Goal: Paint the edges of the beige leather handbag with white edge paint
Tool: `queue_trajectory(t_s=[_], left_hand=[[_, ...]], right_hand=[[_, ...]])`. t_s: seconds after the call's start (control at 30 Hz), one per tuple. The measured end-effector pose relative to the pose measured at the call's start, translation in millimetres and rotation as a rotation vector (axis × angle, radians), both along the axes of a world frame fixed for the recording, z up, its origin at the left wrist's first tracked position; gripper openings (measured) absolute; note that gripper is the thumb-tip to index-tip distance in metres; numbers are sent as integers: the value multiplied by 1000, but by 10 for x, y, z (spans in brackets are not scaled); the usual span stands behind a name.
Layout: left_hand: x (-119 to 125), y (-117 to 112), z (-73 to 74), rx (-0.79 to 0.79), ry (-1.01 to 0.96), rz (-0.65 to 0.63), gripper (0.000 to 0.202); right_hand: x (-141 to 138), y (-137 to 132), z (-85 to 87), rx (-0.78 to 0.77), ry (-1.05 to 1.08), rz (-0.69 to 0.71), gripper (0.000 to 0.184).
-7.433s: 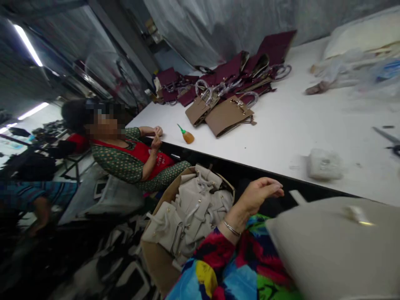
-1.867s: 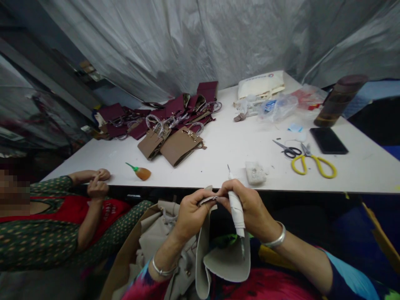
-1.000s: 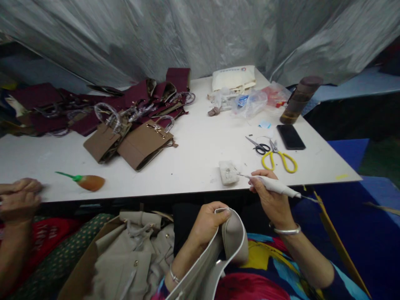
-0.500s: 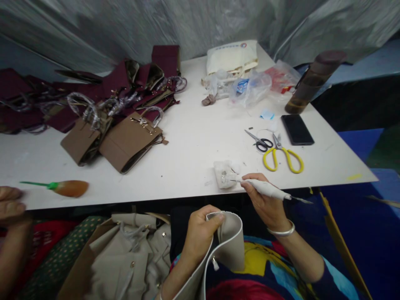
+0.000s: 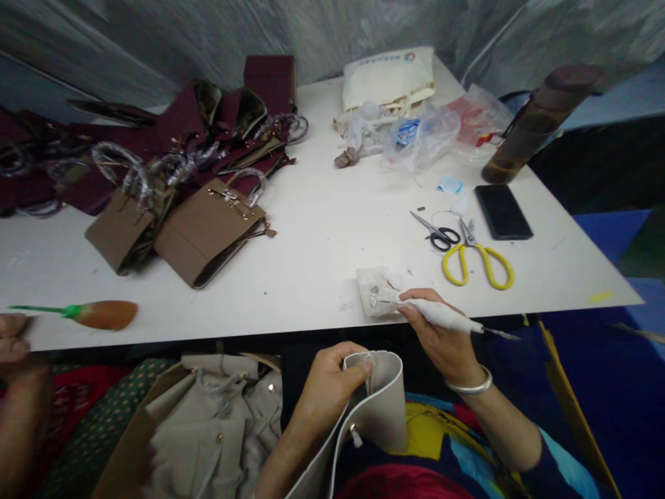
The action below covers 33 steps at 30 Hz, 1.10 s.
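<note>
My left hand [image 5: 332, 381] is closed on the curled edge of a cream leather bag piece [image 5: 382, 409] held over my lap. My right hand [image 5: 441, 339] grips a white-wrapped pointed tool [image 5: 441, 317] at the table's front edge. The tool's tip reaches into a small clear plastic packet [image 5: 375, 291] of tiny metal parts lying on the white table [image 5: 332, 235].
Yellow scissors [image 5: 481, 260], small black scissors [image 5: 436, 234] and a black phone [image 5: 503, 211] lie right. Brown bags [image 5: 205, 232] and maroon bags [image 5: 218, 132] pile up at left. An orange glue bottle [image 5: 98, 313], a box of cream bags [image 5: 208, 423], and another person's hand [image 5: 13, 339] are left.
The view tipped slightly down and left. My right hand has held the tool tip in the packet; my left hand keeps its grip on the cream piece.
</note>
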State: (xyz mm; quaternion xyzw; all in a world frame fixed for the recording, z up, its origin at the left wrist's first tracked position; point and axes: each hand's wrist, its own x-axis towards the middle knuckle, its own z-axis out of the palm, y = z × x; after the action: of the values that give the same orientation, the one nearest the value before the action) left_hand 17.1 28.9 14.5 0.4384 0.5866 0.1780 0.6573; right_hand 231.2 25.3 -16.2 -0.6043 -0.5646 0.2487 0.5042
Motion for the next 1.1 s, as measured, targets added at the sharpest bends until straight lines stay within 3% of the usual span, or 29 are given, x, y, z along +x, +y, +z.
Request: queue_trajectory(t_s=[0.43,0.6,0.8,1.1], left_hand=[[5,-21,38,-47,-15,100,24],[9,-62,55,-51,-3,116,26],[61,-93,77,-32,2,89,26],[85,-125,66,0,30,23,29]], right_hand=[[-7,30,-37,-27,-19,40,22],[7,-49,52,-3,81,-20,22],[-25,-97,92,-228,503,350,35],[-32,-70,19,-314,512,472,34]])
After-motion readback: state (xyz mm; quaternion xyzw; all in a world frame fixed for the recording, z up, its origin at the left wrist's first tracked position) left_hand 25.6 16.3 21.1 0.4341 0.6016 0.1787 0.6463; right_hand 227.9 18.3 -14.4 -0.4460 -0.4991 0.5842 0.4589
